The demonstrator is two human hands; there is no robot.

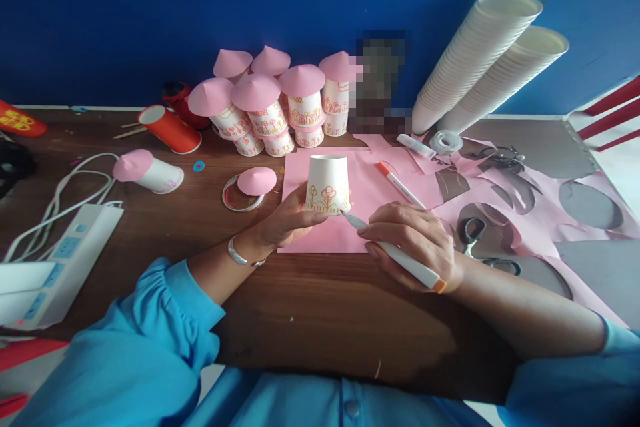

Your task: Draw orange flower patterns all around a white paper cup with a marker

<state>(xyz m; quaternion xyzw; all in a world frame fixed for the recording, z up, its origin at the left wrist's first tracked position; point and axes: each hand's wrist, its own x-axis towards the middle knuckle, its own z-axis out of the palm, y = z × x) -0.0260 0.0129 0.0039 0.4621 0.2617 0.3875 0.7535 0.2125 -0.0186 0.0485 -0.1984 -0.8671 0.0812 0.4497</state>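
Observation:
An upturned white paper cup (327, 183) with orange and red flower drawings stands on a pink paper sheet (365, 197). My left hand (287, 220) grips the cup's lower left side. My right hand (413, 240) is closed round a white marker with an orange end (400, 257), its tip touching the cup's lower right rim. A pink paper cone (257, 181) lies to the left on a ring.
Several decorated cups with pink cone tops (273, 103) stand at the back. Two leaning stacks of white cups (480, 53) are at the right. Scissors (473, 237), a second marker (400, 183), tape (446, 141), cut pink paper, a power strip (65, 260) and a red cup (170, 128) surround them.

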